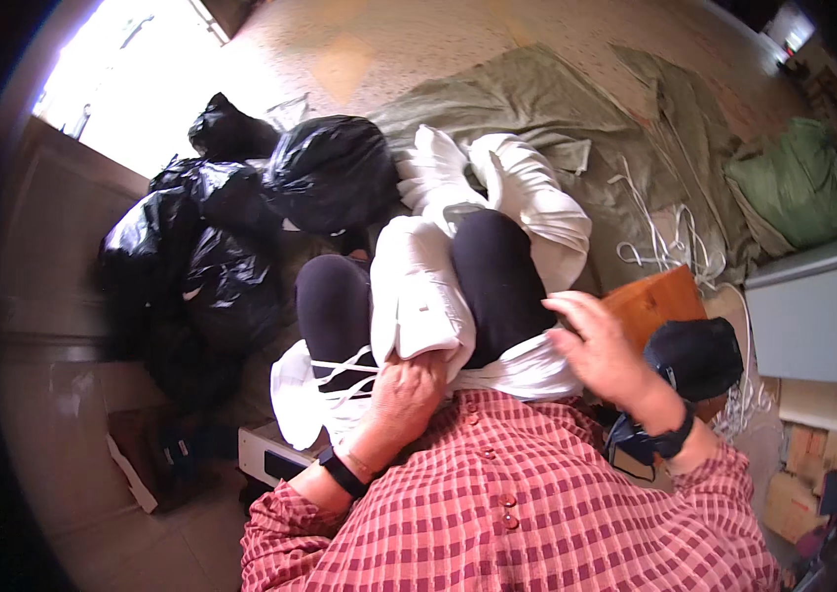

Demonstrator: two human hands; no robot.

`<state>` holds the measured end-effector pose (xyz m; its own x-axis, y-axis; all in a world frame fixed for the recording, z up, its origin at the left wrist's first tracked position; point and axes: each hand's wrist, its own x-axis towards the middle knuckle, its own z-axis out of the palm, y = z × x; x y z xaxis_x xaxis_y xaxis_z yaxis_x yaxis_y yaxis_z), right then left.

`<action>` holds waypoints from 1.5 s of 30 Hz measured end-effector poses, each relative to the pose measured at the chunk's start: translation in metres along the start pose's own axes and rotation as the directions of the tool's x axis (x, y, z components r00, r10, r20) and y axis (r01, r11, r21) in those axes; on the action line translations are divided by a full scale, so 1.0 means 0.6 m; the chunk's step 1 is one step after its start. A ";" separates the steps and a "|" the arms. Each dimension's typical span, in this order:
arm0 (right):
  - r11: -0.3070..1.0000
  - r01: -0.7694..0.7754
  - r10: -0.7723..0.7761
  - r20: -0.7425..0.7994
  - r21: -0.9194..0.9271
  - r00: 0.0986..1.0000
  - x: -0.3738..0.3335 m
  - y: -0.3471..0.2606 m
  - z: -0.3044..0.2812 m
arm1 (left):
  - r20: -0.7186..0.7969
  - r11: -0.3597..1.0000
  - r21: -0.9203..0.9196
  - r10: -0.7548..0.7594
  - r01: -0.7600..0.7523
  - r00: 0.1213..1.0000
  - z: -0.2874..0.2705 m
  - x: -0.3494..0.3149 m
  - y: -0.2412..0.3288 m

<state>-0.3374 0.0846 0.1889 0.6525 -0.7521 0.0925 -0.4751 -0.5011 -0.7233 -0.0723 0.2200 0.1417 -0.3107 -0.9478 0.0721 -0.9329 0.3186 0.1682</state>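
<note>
A thick roll-like stack of white padded cloth pieces [422,281] lies between my dark-clad knees. My left hand [409,395] grips its near end, with the fingertips tucked out of sight. My right hand [596,345] is raised over my right thigh, fingers apart and holding nothing. Beneath it, white cloth [527,370] lies across my lap. More white cloth with thin white ties [305,395] hangs by my left thigh. Past my knees, curved rows of nested white pieces [542,202] rest on a sheet.
Black plastic bags [330,173] crowd the floor at the left. A grey-green sheet [507,99] covers the floor ahead. On the right are tangled white cords [670,247], a brown wooden board [650,301], a dark cloth item [692,355] and a green sack [796,187].
</note>
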 end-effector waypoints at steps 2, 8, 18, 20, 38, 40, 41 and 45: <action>1.000 0.027 -0.028 0.025 0.015 0.999 0.039 -0.023 0.072 | -0.018 0.999 0.000 -0.047 0.047 0.999 -0.010 0.002 0.003; 0.984 0.148 -0.139 0.094 -0.098 0.986 0.086 -0.105 0.174 | -0.080 0.975 0.135 -0.166 0.175 0.983 -0.020 -0.019 0.006; 0.937 0.147 -0.068 0.249 -0.316 0.966 0.096 -0.082 0.172 | -0.127 0.993 0.046 -0.100 0.107 0.987 0.015 -0.017 0.011; 0.928 0.205 -0.153 0.181 -0.312 0.971 0.090 -0.071 0.157 | 0.038 0.994 0.053 -0.102 0.100 0.994 0.013 -0.002 0.015; 0.590 -0.752 0.344 -0.751 -0.293 0.563 -0.220 0.313 -0.205 | -0.089 0.991 -0.001 -0.135 0.136 0.987 0.007 0.002 0.021; 0.574 -0.733 0.330 -0.716 -0.364 0.615 -0.217 0.321 -0.199 | -0.071 0.989 0.033 -0.141 0.144 0.987 0.010 -0.002 0.019; 0.601 -0.715 0.291 -0.735 -0.358 0.612 -0.216 0.325 -0.196 | -0.050 0.988 0.027 -0.153 0.155 0.987 0.022 -0.005 0.013; 0.723 -0.637 0.290 -0.719 -0.268 0.632 -0.195 0.292 -0.186 | -0.014 0.985 0.014 -0.174 0.175 0.985 0.018 -0.007 0.011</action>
<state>-0.5630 0.0371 0.1274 -0.1500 -0.9280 0.3410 -0.9173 0.0019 -0.3983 -0.0790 0.2258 0.1318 -0.1405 -0.9885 0.0556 -0.9753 0.1479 0.1643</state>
